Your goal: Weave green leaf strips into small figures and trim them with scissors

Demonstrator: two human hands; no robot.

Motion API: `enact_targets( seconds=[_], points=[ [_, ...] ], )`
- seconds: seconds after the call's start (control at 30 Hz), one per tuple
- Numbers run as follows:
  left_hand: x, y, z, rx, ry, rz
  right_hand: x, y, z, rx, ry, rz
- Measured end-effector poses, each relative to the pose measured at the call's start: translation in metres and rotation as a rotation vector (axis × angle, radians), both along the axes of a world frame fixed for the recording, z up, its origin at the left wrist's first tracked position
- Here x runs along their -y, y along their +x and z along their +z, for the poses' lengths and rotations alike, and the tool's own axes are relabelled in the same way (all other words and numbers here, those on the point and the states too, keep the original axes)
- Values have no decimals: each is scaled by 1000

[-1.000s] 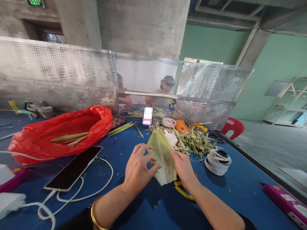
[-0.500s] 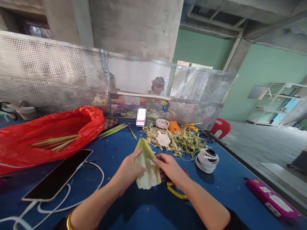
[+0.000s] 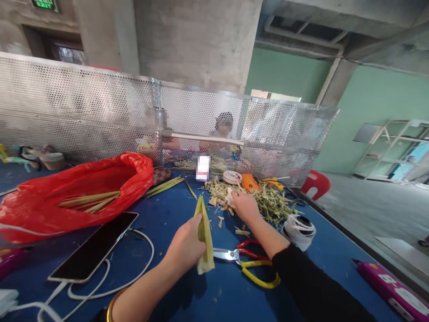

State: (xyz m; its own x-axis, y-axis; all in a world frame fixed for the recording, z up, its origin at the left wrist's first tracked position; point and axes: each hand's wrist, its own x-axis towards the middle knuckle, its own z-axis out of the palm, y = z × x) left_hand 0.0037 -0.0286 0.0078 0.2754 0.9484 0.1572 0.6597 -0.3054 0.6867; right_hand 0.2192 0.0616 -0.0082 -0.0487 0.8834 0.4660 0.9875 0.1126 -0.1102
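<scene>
My left hand (image 3: pixel 188 241) is closed around a pale green, husk-like leaf (image 3: pixel 207 243), folded lengthwise into a narrow upright strip above the table. At the near edge of a heap of dry plant scraps (image 3: pixel 271 203), my right hand (image 3: pixel 246 206) has its fingers closed on a crumpled white tissue (image 3: pixel 229 197), mostly covered by the hand. Scissors (image 3: pixel 231 255) with one red and one yellow handle lie on the blue table (image 3: pixel 187 297), below my right forearm. Their blade tips come close to the folded leaf.
A red plastic bag (image 3: pixel 43 190) holding long stalks lies left, behind a tablet (image 3: pixel 97 246) with a white cable. Green stalks (image 3: pixel 166 186), a thread spool (image 3: pixel 299 230) and a purple tool (image 3: pixel 389 286) lie about. A perforated metal screen (image 3: pixel 110 107) crosses the back; people sit behind it.
My right hand has let go of the leaf and moved forward to the white tissue. The leaf, spread wide before, is now folded narrow in my left hand. The scissors have come into view.
</scene>
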Motion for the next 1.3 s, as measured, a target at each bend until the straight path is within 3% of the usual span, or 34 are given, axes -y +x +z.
enact_targets(
  seconds=[0.2,0.3,0.37,0.43,0.47,0.6,0.7,0.83,0.93,1.1,1.2,1.3],
  points=[
    [0,0,-11,-39,83,-9,31,8,9,-130,174,-52],
    [4,4,-17,-110,122,-36,62,-12,15,-260,249,-4],
    [8,8,-21,-148,140,-81,82,-34,14,-446,381,341],
    [11,10,-22,-173,148,-109,96,-53,10,-378,366,679],
    [11,11,-22,-161,151,-118,100,-59,7,-344,374,724],
    [8,10,-17,127,115,-123,97,-54,-6,-348,411,522],
    [4,11,-15,441,-19,-121,88,-40,-10,-358,341,357],
    [2,15,-19,688,-160,-203,87,-38,-9,-281,282,316],
    [3,17,-22,664,-177,-273,91,-43,-7,-176,250,387],
    [3,17,-26,592,-239,-197,97,-48,-6,-47,147,709],
    [4,17,-26,572,-274,-178,96,-48,-6,-147,134,683],
    [6,16,-23,440,-206,-260,92,-43,-5,-352,2,576]
  ],
)
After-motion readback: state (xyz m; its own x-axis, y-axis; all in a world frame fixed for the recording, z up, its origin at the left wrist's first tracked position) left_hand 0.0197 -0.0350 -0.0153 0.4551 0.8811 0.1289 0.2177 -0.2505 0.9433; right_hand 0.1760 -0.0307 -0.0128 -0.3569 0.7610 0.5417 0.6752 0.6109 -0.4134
